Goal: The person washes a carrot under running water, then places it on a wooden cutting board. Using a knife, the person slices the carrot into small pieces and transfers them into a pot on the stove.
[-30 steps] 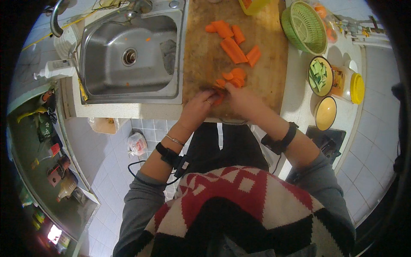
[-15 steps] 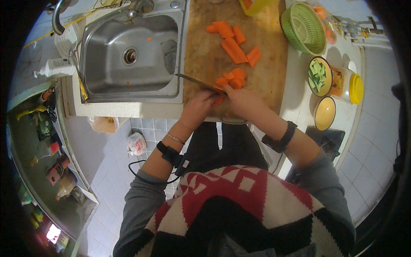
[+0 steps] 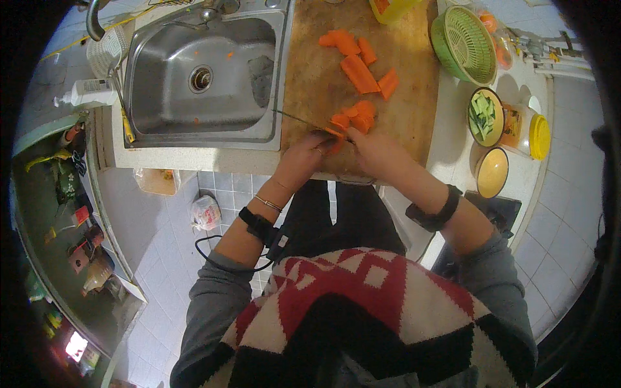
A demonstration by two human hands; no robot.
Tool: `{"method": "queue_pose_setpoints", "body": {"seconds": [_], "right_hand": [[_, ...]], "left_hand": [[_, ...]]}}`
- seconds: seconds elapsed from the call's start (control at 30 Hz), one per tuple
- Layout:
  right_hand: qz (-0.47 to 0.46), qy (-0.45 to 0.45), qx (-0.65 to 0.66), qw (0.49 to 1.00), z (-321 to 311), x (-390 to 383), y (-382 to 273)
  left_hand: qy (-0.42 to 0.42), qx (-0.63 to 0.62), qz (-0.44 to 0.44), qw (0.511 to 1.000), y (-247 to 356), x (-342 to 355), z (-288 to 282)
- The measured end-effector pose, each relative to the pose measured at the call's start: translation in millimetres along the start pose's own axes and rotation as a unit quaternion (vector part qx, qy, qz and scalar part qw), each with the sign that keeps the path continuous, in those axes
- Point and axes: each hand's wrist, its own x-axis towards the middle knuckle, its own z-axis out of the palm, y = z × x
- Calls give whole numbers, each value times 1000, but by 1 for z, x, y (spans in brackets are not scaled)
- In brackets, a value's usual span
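Note:
At the near edge of the wooden cutting board (image 3: 404,84), my left hand (image 3: 304,156) curls its fingers over a carrot piece (image 3: 333,145). My right hand (image 3: 378,155) grips a knife (image 3: 297,119); its blade points up-left toward the sink's rim, its handle hidden in my fingers. Just beyond both hands lie carrot slices (image 3: 359,113). Several larger carrot chunks (image 3: 359,71) rest farther up the board, and a yellow container (image 3: 394,10) with orange pieces stands at its top.
A steel sink (image 3: 162,90) is at left, beside a white pump bottle (image 3: 87,94). Along the right counter are a green colander (image 3: 446,39), a bowl of green pieces (image 3: 482,116), a yellow-lidded jar (image 3: 537,138), an empty bowl (image 3: 491,172) and a dark hob (image 3: 501,207).
The knife blade, hard to make out a second ago, now shows as a thin line angled toward the sink. The whole scene has shifted slightly; both hands stay at the board's near edge.

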Motion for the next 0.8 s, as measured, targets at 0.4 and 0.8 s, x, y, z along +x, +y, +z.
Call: {"method": "queue_pose_setpoints", "body": {"seconds": [0.4,0.8], "right_hand": [[-1,99,114,988,9,8,19],[56,123,113,984,9,-28,-1]], "left_hand": [[47,43,27,998,-1,-4,4],[147,-174,-191,955,17,1,28]]}}
